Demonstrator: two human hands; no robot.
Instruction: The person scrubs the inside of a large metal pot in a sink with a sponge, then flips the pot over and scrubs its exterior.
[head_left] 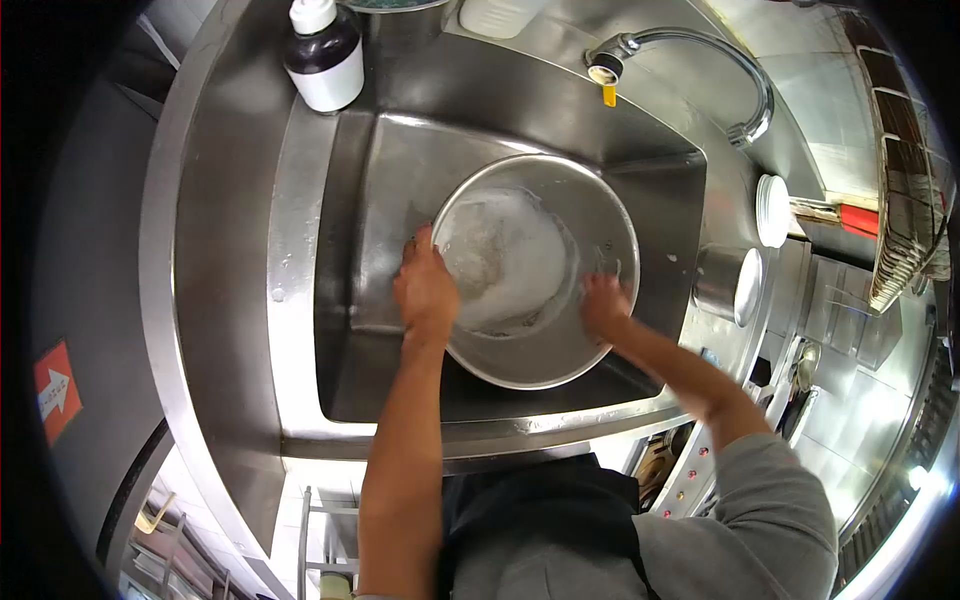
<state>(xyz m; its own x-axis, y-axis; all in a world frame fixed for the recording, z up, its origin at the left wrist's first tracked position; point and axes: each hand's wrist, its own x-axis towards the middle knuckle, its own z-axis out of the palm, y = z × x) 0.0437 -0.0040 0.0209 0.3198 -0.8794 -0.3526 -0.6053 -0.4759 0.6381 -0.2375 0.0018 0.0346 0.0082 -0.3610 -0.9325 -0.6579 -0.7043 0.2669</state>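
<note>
A stainless sink (395, 185) surrounds the steel bowl (608, 222) on my feed; foamy water (515, 260) lies inside the bowl. The left hand (427, 285) curls against the bowl's left rim; I can't tell whether it pinches. The right hand (605, 305) blurs inside the bowl's right side, fingers unreadable. I judge the bowl stiff, water-heavy, slippery, best gripped by opposite rims.

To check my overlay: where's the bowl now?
In the head view, the bowl sits in the sink, slightly right of centre, with the left hand at its left rim and the right hand inside, near its right wall.
</note>
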